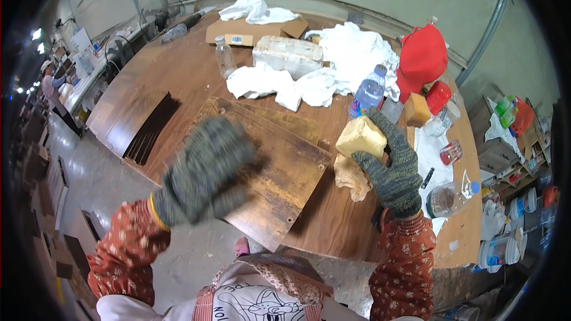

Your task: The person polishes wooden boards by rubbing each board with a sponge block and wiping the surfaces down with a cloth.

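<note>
My right hand (392, 163), in a dark grey-green knitted glove, grips a pale yellow block (361, 137) with chipped, uneven edges between thumb and fingers. Just below that block lies a crumpled tan cloth or paper (352, 177) on the table. My left hand (205, 169), gloved alike, is over the left part of a brown wooden board (285, 184). Motion smears its fingers, so their pose and anything in them cannot be made out. The board has dark, worn-looking patches and small holes near its corners, and overhangs the table's near edge.
Curved brown panels (134, 122) are stacked at the left. White cloths (357, 53), a whitish block (287, 53), a cardboard box (256, 30) and a glass bottle (224, 59) stand behind. Rightward are a water bottle (367, 94), red cloth (421, 56), an orange-tan block (417, 110) and a clear jug (449, 200).
</note>
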Demonstrator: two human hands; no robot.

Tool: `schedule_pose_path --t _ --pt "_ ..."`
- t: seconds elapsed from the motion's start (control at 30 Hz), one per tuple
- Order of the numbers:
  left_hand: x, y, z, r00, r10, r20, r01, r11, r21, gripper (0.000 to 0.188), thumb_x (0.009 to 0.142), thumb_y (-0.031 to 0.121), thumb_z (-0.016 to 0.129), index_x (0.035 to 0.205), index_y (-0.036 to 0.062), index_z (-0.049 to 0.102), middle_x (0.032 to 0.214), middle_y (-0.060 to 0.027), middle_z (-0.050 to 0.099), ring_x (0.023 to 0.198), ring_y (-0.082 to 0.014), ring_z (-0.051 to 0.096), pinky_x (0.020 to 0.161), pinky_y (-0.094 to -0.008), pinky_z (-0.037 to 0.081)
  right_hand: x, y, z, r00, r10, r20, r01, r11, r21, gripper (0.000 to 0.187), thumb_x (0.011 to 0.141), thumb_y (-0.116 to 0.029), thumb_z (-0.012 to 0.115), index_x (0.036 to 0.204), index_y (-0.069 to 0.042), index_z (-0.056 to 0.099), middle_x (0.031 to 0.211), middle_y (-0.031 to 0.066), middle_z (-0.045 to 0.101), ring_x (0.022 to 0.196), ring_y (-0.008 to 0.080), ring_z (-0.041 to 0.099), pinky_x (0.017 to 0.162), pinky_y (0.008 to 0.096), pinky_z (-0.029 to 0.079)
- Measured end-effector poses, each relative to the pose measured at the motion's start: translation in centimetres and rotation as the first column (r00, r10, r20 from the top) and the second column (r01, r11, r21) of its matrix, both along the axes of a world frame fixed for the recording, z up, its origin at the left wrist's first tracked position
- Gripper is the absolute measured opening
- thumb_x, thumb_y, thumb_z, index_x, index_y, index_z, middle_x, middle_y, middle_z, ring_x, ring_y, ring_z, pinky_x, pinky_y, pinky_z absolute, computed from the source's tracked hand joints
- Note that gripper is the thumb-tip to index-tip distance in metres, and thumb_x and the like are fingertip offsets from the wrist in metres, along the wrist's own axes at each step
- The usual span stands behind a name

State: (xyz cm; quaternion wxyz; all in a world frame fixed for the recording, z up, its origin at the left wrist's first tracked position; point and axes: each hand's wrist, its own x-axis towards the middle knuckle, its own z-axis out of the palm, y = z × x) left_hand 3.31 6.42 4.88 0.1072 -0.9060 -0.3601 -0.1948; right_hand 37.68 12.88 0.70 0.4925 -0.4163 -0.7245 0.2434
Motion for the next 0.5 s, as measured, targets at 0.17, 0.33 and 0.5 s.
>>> schedule_pose_path --t 0.17,0.33,0.5 --pt "3.8 -4.7 -2.5 0.983 -0.106 -0.150 0.087 0.988 -0.129 0.064 0.091 0.037 0.058 0.146 0.0061 0.049 0.149 -0.0196 0.048 0.140 -0.0385 0.043 0.119 -0.0540 0.031 -1.4 -1.0 0.6 0.989 0.118 0.087 -0.124 0.990 0.069 0.074 0.079 -0.009 0.083 0.144 -0.004 0.049 0.129 0.0178 0.061 0.117 0.0259 0.062 0.096 0.0384 0.053" --pt "1.5 -3.0 -5.0 0.985 -0.151 -0.086 0.146 0.987 -0.062 0.052 0.088 0.018 0.055 0.138 0.0071 0.057 0.144 -0.0195 0.052 0.135 -0.0379 0.050 0.115 -0.0529 0.038 -1.5 -1.2 1.6 0.986 0.050 0.157 -0.059 0.997 0.052 0.071 0.078 -0.009 0.083 0.141 -0.001 0.051 0.127 0.0192 0.062 0.114 0.0285 0.064 0.096 0.0388 0.053" --pt "-0.8 -3.1 -5.3 0.977 -0.164 -0.140 0.154 0.985 -0.081 0.053 0.089 0.019 0.053 0.142 0.0109 0.055 0.148 -0.0159 0.051 0.137 -0.0345 0.049 0.116 -0.0507 0.038 -2.2 -2.9 2.4 0.941 0.125 0.315 -0.195 0.960 0.202 0.063 0.081 -0.016 0.081 0.136 0.000 0.054 0.129 0.0202 0.062 0.116 0.0342 0.063 0.100 0.0429 0.050"
